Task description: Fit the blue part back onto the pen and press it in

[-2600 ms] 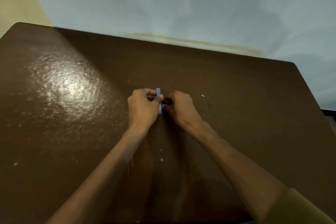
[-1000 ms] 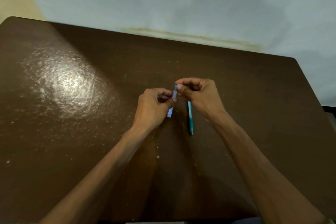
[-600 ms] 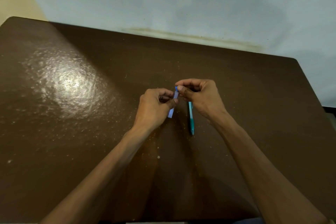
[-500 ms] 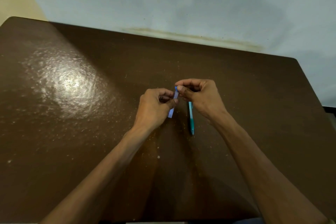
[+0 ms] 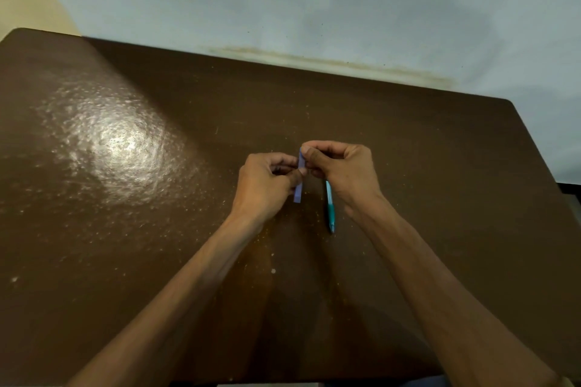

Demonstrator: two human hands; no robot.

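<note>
Near the middle of the frame, above the brown surface (image 5: 125, 261), the left hand (image 5: 264, 185) and right hand (image 5: 342, 173) both pinch a narrow blue strip (image 5: 299, 181) between thumb and fingertips, while a teal pen (image 5: 330, 207) lies just right of it, partly under the right hand.

Plain indoor room, perhaps a home or study corner: glossy dark brown wooden table (image 5: 132, 229) filling the lower frame, stained pale blue painted wall (image 5: 314, 3) across the top.
</note>
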